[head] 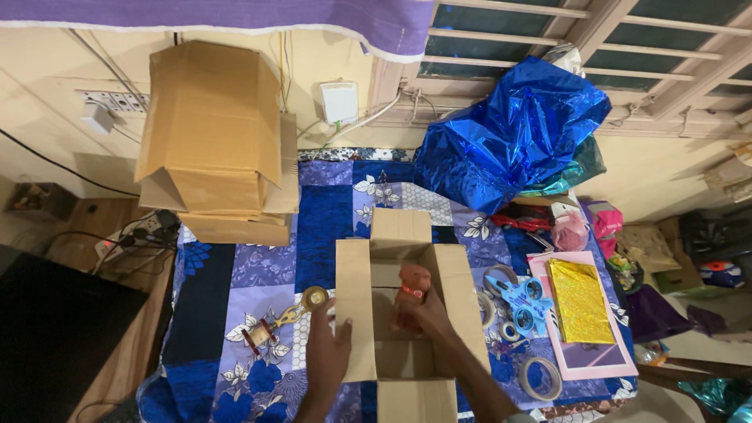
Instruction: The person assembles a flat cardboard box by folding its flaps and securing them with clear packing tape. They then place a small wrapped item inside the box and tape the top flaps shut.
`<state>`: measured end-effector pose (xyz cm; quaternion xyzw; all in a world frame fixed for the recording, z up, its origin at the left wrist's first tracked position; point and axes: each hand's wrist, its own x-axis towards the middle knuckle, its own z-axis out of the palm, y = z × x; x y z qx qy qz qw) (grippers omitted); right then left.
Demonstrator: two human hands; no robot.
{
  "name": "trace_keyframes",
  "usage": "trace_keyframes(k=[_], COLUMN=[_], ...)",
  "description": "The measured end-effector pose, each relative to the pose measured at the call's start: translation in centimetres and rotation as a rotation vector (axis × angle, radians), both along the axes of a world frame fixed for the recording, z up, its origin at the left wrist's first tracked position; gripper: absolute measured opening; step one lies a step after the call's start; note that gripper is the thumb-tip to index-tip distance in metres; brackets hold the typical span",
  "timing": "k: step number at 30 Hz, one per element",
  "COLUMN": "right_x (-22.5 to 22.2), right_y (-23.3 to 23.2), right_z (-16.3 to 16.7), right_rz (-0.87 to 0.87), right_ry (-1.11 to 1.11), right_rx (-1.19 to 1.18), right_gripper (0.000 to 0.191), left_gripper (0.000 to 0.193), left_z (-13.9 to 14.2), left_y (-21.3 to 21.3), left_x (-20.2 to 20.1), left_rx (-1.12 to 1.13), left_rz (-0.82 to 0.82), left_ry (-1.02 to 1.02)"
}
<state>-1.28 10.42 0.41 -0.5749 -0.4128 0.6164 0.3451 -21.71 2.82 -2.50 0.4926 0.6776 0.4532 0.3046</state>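
An open cardboard box [354, 313] lies on a blue and purple patterned cloth [258, 266] with its flaps spread out. My right hand [423, 317] reaches inside the box and grips a small orange-brown soft toy [413, 280] with a red band around its neck. My left hand [327, 352] rests flat on the box's left flap, fingers apart.
A stack of folded cardboard boxes [215, 141] stands at the back left. Crumpled blue foil [509, 137] fills the back right. Right of the box lie tape rolls [540, 377], a blue tape dispenser [523, 299] and a gold foil sheet [581, 301] on pink card. A small gold trinket [313, 298] lies to the left.
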Motion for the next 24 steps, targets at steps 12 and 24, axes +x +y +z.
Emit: trace_keyframes(k=[12,24], right_x=[-0.2,-1.1], right_y=[0.6,-0.5], right_z=[-2.0,-1.5], right_rz=[0.085,0.030], right_ry=[-0.370,-0.248], right_rx=[0.321,0.265], right_gripper=[0.061,0.062], left_gripper=[0.046,0.042], left_z=[-2.6,-2.7], left_y=[1.1,1.3], left_x=[0.4,-0.3], left_rx=[-0.214,-0.314], left_rz=[-0.001,-0.020], left_ry=[-0.245,-0.291])
